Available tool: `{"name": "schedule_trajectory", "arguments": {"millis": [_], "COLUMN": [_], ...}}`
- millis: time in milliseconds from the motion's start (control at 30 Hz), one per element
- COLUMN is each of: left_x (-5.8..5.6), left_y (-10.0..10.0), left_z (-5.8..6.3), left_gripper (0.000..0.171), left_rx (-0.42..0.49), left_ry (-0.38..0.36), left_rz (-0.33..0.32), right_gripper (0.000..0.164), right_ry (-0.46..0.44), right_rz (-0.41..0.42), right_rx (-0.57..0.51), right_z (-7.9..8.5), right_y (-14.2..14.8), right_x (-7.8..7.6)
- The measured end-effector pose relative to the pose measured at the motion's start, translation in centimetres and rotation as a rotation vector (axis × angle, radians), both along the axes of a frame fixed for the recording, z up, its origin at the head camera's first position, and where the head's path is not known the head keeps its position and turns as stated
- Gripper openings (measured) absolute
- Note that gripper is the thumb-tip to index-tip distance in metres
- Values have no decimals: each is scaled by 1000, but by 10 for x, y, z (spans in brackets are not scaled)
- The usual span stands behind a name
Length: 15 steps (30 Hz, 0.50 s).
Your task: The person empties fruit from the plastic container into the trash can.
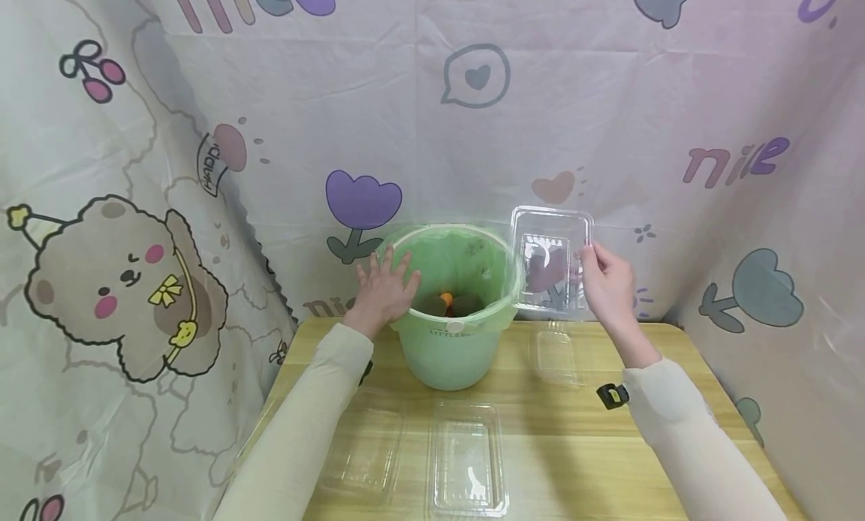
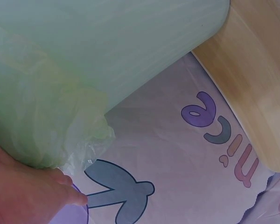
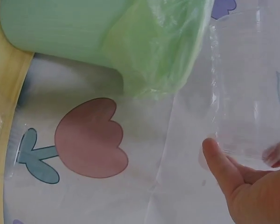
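My right hand (image 1: pixel 610 282) pinches a clear plastic food container (image 1: pixel 550 262) by its right edge, held up beside the bucket's rim. In the right wrist view the thumb presses the side of that container (image 3: pixel 238 84). A pale green bucket (image 1: pixel 449 356), lined with a thin green plastic bag (image 1: pixel 453 262), stands at the middle of the table. Inside it lie dark contents with a small orange piece (image 1: pixel 447 299). My left hand (image 1: pixel 385 290) rests with spread fingers on the bucket's left rim, over the bag's edge, as the bag (image 2: pixel 79 135) in the left wrist view also shows.
The wooden table (image 1: pixel 561 446) bears more clear containers: one upright-lying tray (image 1: pixel 468 461) in front, another container (image 1: pixel 365 450) by the left sleeve, and a third container (image 1: pixel 557 356) right of the bucket. A printed cloth (image 1: pixel 419 138) hangs behind and at both sides.
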<state>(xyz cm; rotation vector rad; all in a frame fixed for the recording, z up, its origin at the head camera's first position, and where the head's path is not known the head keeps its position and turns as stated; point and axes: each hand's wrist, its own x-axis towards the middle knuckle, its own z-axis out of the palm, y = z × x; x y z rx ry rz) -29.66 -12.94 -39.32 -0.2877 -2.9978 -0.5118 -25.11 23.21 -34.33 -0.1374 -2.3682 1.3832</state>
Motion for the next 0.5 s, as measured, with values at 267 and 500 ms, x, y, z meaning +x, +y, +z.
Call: {"name": "schedule_trajectory", "arguments": {"millis": [267, 500], "left_x": [-2, -1], "left_y": [-1, 0], "left_z": [-3, -2], "left_gripper": [70, 71], "left_rx": [-3, -9], "left_ry": [9, 8], "left_rz": [-3, 3], "right_gripper": [48, 48], "right_ry": [27, -8], "right_rz": [35, 8], "right_rx": [-16, 24], "right_z": [-16, -31], "right_y": [8, 16], "right_x": [8, 14]}}
